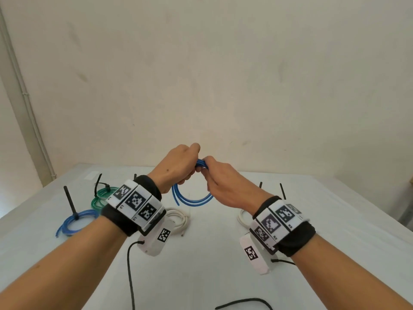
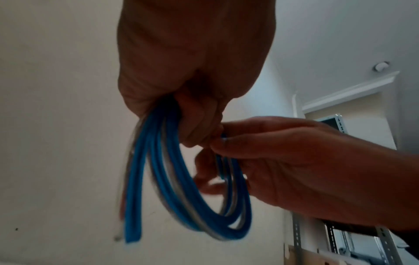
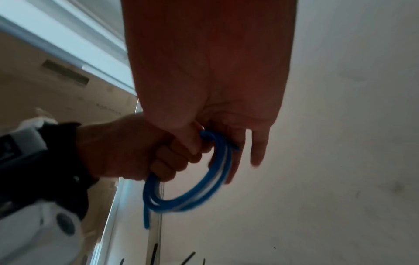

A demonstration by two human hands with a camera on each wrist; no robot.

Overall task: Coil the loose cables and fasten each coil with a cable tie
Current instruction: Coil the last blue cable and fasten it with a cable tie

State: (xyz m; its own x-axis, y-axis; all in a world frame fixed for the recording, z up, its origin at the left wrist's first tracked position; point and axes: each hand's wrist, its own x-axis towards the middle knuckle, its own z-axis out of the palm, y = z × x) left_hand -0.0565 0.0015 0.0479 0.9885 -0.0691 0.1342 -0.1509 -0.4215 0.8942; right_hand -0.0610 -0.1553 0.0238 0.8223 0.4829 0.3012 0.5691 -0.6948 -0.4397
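Observation:
Both hands are raised above the white table [image 1: 335,220] and hold one blue cable coil [image 1: 194,202] between them. My left hand [image 1: 185,162] grips the top of the coil in a fist, and the loops [image 2: 174,188] hang below it with loose cut ends on the left. My right hand [image 1: 214,175] meets it from the right, pinching the bunched strands [image 3: 221,157] with thumb and forefinger. In the right wrist view its other fingers [image 3: 258,152] stretch out behind the loop. I see no cable tie on this coil.
Tied coils lie on the table: a blue one [image 1: 76,222] and a green one [image 1: 102,195] at the left, a white one [image 1: 178,218] in the middle. Another white coil [image 1: 242,218] is half hidden by my right wrist. Black ties [image 1: 282,191] stick up behind it. A black cord [image 1: 243,302] lies near the front.

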